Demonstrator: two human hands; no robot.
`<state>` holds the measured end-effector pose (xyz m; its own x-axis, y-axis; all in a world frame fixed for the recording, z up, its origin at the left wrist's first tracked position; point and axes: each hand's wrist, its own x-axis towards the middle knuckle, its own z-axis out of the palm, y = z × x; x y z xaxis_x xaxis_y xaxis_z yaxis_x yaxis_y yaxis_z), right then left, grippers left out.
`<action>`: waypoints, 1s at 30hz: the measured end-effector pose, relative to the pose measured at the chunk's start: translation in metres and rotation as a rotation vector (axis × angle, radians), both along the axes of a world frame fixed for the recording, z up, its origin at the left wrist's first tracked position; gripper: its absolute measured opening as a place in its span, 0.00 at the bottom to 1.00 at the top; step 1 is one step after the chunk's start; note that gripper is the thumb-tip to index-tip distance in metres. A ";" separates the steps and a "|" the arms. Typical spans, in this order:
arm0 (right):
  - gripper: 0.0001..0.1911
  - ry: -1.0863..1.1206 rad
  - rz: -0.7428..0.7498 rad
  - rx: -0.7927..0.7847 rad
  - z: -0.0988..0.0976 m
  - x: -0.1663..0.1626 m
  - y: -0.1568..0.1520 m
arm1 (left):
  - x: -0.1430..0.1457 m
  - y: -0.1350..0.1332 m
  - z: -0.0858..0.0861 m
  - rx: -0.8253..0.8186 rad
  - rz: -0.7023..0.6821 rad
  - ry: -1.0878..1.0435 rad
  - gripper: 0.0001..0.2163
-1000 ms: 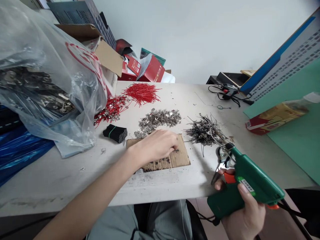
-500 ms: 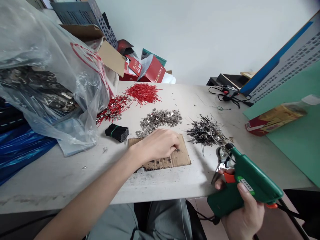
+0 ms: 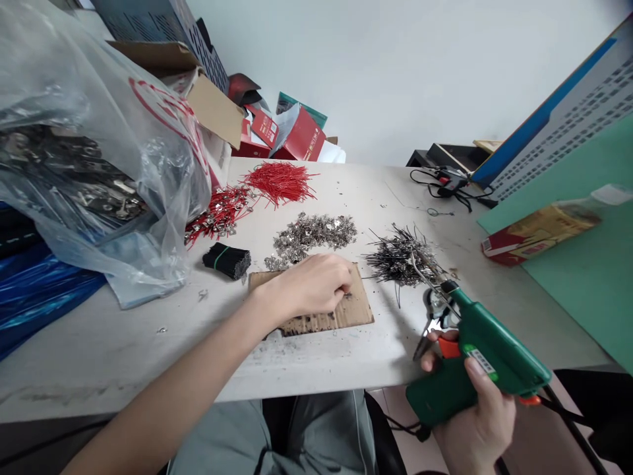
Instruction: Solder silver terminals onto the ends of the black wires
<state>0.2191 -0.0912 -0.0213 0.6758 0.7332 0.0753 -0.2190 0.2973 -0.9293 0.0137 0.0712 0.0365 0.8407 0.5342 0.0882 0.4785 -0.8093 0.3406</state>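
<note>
In the head view, little has changed over the last second; the left hand (image 3: 316, 285) stays low over the cardboard (image 3: 360, 305), its fingertips too hidden to tell their grip; work there seems steady. The right hand (image 3: 477, 422) stays wrapped around the green gun (image 3: 502, 349), its tip at the black wires (image 3: 388, 254).

Pale wall (image 3: 376, 79) behind wht table (image 3: 119, 349) — pinkish tiled flr (image 3: 415, 455) below.

Gun (image 3: 509, 353) smooth plastic, bits (image 3: 316, 232) prob. metal
</note>
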 end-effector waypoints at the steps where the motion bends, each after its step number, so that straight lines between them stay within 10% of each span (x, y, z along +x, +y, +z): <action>1: 0.12 -0.002 0.000 0.000 0.000 0.001 0.000 | -0.001 0.001 0.000 -0.020 -0.009 -0.040 0.09; 30: 0.14 0.025 -0.007 -0.016 -0.002 0.002 -0.001 | -0.007 0.005 0.001 -0.206 0.024 -0.142 0.08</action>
